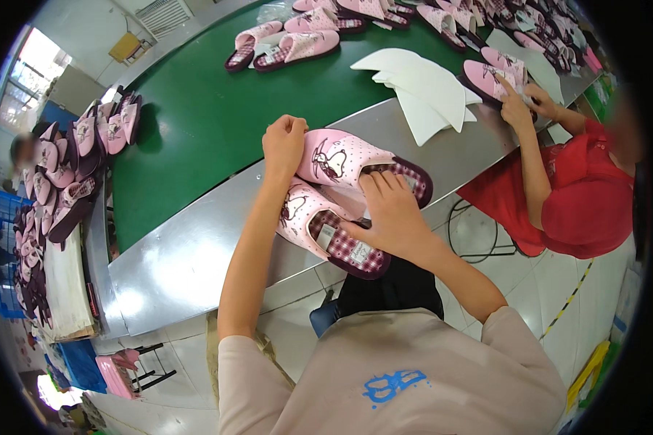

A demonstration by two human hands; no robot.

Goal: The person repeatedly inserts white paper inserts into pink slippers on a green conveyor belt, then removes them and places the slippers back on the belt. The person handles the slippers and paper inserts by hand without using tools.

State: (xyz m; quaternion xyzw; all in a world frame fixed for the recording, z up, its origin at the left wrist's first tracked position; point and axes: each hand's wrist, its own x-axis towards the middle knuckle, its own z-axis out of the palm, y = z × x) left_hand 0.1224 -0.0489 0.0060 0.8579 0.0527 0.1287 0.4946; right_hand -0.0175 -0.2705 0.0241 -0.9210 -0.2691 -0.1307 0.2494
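Observation:
A pair of pink slippers with dark dots, a printed cartoon figure and plaid insoles lies in front of me at the metal table edge: the far slipper [334, 158] and the near slipper [297, 214], heels toward the right. My right hand [395, 217] spans both, fingertips at the far slipper's opening and thumb over the near one's insole. White material shows between the two. My left hand [284, 147] is closed beside the far slipper's toe, fingers curled; what they hold, if anything, is hidden. A pale label [325, 236] lies on the near insole.
White sheets [428, 90] lie stacked beyond my right hand. At right, a person in red [559, 181] handles another pair of slippers [486, 78]. More slippers [297, 43] line the green table [196, 123]; others pile up at left near a blue crate [6, 254].

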